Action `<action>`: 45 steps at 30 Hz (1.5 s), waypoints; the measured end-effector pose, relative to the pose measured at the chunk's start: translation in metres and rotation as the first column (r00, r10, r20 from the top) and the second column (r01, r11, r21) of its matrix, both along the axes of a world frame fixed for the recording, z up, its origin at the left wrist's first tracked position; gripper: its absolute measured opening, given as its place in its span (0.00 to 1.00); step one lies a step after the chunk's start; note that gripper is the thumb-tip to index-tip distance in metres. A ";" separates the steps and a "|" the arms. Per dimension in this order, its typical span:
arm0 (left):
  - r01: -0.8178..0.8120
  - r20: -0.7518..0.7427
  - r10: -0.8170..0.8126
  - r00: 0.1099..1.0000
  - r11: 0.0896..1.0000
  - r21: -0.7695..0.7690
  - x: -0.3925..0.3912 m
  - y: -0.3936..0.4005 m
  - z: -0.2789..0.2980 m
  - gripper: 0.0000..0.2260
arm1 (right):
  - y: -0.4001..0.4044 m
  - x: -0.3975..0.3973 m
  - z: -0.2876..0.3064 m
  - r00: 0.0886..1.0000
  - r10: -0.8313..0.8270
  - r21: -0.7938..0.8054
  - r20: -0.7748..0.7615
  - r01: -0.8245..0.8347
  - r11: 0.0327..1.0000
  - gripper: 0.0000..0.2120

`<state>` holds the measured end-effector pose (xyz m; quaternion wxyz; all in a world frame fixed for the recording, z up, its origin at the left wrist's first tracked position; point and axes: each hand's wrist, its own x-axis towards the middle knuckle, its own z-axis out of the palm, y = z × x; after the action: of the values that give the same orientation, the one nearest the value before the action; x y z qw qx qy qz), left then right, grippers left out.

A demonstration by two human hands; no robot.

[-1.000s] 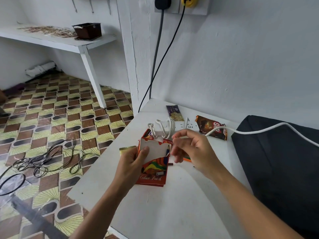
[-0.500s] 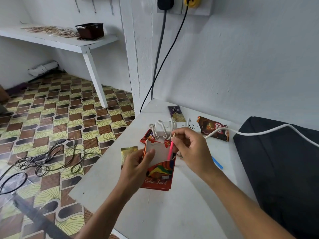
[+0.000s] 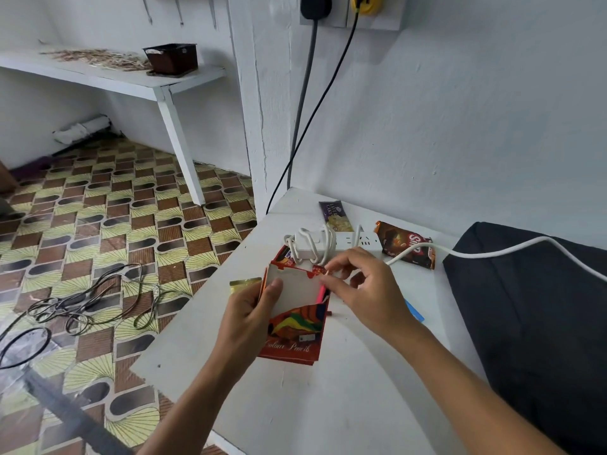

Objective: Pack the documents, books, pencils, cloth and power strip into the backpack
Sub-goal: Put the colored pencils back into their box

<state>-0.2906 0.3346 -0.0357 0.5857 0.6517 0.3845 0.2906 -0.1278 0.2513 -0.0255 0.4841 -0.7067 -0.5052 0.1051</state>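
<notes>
White table: hands hold pencil box near its left edge.

"Colour Pencils" on red box; "Layer Cake" on purple wrapper

One red cardboard pencil box, one white power strip, three foil snack wrappers, one pink pencil.

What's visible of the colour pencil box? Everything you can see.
The colour pencil box is a flat red cardboard pack with a multicoloured front panel and "Colour Pencils" in script near its bottom. Its top flap stands open, showing plain white inner card. It is tilted up off the white table. The left hand grips its left edge, thumb on the inner card. The right hand pinches a pink pencil at its mouth.
</notes>
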 end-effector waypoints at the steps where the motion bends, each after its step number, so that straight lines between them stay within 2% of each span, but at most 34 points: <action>1: 0.005 -0.002 -0.005 1.000 1.000 0.008 0.000 0.000 0.000 0.13 | 0.001 -0.001 0.000 1.000 -0.008 -0.020 -0.024 0.007 1.000 0.05; 7: 0.055 -0.047 -0.053 0.997 0.998 0.037 -0.001 -0.003 0.000 0.14 | 0.007 0.002 0.009 0.990 -0.043 -0.054 -0.137 0.036 0.998 0.06; 13: -0.010 -0.024 0.012 1.000 0.997 0.081 -0.004 -0.003 0.000 0.13 | 0.006 0.001 0.003 1.000 0.013 -0.140 -0.022 -0.016 0.990 0.06; 20: -0.049 -0.008 0.050 0.999 0.997 0.064 -0.003 -0.002 -0.003 0.15 | 0.007 -0.007 -0.003 0.993 0.063 -0.144 -0.101 -0.077 0.987 0.02; 26: -0.055 0.011 0.056 0.998 0.998 -0.029 -0.003 0.002 -0.004 0.15 | 0.008 -0.008 -0.009 0.999 0.027 -0.163 -0.033 -0.032 0.986 0.03; 33: 0.007 -0.012 -0.009 1.000 0.988 -0.151 -0.006 0.005 -0.007 0.15 | 0.014 -0.003 -0.002 0.973 0.002 -0.271 -0.232 -0.067 0.960 0.03; 37: 0.105 -0.009 -0.109 0.994 0.971 -0.216 -0.008 0.006 -0.006 0.15 | 0.016 0.003 0.003 0.944 -0.010 -0.268 -0.331 -0.083 0.960 0.02; 40: 0.160 0.001 -0.167 0.986 0.945 -0.285 -0.011 0.006 -0.005 0.16 | 0.015 0.005 0.002 0.940 -0.018 -0.277 -0.342 -0.082 0.957 0.03; 45: 0.135 0.014 -0.140 0.990 0.910 -0.393 -0.012 0.009 -0.005 0.17 | 0.014 0.003 -0.002 0.939 0.018 -0.326 -0.344 -0.137 0.935 0.06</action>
<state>-0.3028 0.3437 -0.0409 0.7208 0.5484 0.3923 0.1609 -0.1248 0.2654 -0.0278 0.4271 -0.7313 -0.4170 0.3300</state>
